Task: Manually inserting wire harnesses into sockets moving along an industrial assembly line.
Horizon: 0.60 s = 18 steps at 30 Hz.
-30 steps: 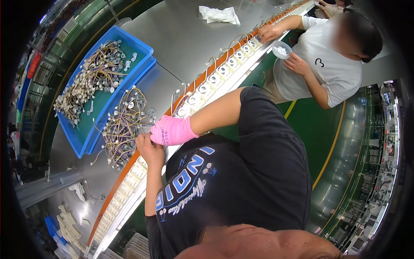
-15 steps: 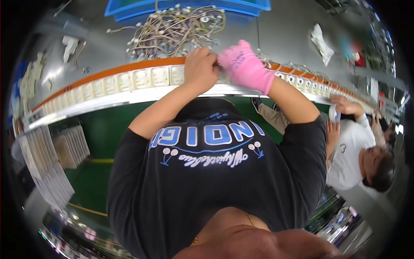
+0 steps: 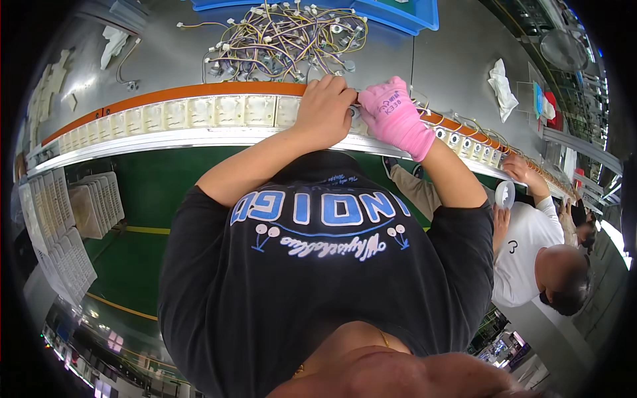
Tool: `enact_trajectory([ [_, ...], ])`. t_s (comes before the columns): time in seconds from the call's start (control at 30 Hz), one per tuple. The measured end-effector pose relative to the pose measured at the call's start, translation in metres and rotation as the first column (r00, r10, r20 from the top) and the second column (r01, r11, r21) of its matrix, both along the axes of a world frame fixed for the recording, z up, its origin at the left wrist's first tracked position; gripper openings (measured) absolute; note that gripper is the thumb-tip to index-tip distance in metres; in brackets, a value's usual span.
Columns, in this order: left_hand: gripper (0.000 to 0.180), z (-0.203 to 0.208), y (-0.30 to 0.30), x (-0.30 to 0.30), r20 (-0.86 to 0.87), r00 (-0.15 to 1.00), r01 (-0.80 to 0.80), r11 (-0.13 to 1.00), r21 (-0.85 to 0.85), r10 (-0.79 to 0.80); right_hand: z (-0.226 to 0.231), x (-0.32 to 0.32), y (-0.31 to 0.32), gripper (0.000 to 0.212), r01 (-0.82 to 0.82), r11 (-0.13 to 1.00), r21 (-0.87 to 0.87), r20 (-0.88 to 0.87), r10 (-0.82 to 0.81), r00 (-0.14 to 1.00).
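Note:
Both my hands are close together over a long row of white square plastic housings (image 3: 229, 111), which is edged by an orange strip (image 3: 186, 91). My bare left hand (image 3: 325, 109) rests across the strip with its fingers bent down into the row. Beside it, my right hand (image 3: 396, 118), in a pink glove, is closed with its fingertips towards the left thumb. Whatever lies between the fingertips is hidden. Right of the glove, the housings (image 3: 454, 139) carry round dark-centred parts with thin wires. Beyond my hands lies a tangled pile of wire leads with white connectors (image 3: 279, 40).
Blue bins (image 3: 398, 14) stand at the far side of the metal table (image 3: 172, 56). White cloths (image 3: 502, 91) lie on it. White racks (image 3: 99, 205) stand at the left. At the right, a co-worker (image 3: 531, 232) in white holds a white ring-shaped thing (image 3: 505, 195) by the row.
The whole view has shifted slightly, so the scene sits a little differently. My hands stay together at the same part of the row, with little change in their grip.

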<state>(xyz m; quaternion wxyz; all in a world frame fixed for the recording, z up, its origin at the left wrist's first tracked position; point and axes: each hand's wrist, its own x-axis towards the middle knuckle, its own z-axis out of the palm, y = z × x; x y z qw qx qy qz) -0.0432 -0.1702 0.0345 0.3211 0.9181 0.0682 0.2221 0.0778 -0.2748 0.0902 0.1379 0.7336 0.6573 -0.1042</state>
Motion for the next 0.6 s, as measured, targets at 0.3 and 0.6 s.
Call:
enact_trajectory([
  [0.3,0.015,-0.004,-0.003,-0.002,0.02,0.998,-0.058,0.998,0.007,0.058,0.042,0.039,0.031,0.021,0.181,0.929,-0.324,-0.486,-0.327,0.811],
  [0.6,0.014,-0.002,-0.004,0.001,0.01,0.999,-0.05,0.999,0.003,0.05,-0.089,0.102,0.08,0.041,0.357,0.902,-0.243,-0.341,-0.424,0.839],
])
